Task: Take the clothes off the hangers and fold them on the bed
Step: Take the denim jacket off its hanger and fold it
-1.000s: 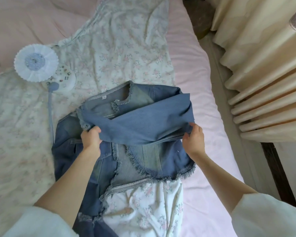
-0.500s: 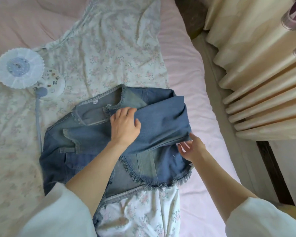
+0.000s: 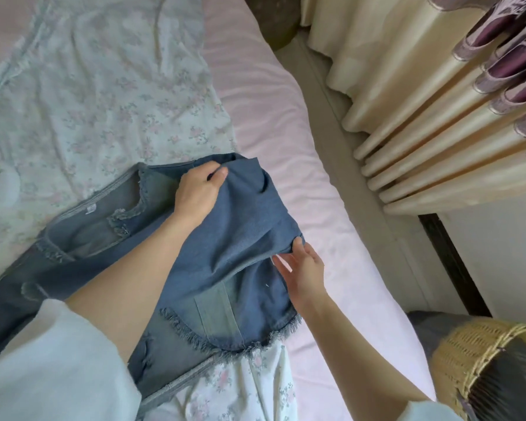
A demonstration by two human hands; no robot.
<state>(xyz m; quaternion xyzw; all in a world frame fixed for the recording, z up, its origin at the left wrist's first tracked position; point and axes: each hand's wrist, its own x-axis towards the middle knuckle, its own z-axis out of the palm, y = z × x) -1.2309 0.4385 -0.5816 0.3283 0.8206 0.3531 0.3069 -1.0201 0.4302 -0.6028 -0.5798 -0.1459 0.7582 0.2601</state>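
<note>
- Jacket (image 3: 225,268): denim, lying flat on the bed (image 3: 286,123) atop the floral sheet (image 3: 104,101); one sleeve is folded across its body, probably to narrow it for folding.
- Left hand (image 3: 199,192): at the jacket's far edge, fingers curled, pinching the folded sleeve's upper end, apparently to draw it square.
- Right hand (image 3: 302,268): at the jacket's right side, thumb and fingertips nipping the sleeve's edge, other fingers spread; likely tensioning the cloth.
- Basket (image 3: 468,360): wicker, right of the jacket, off the bed.
</note>
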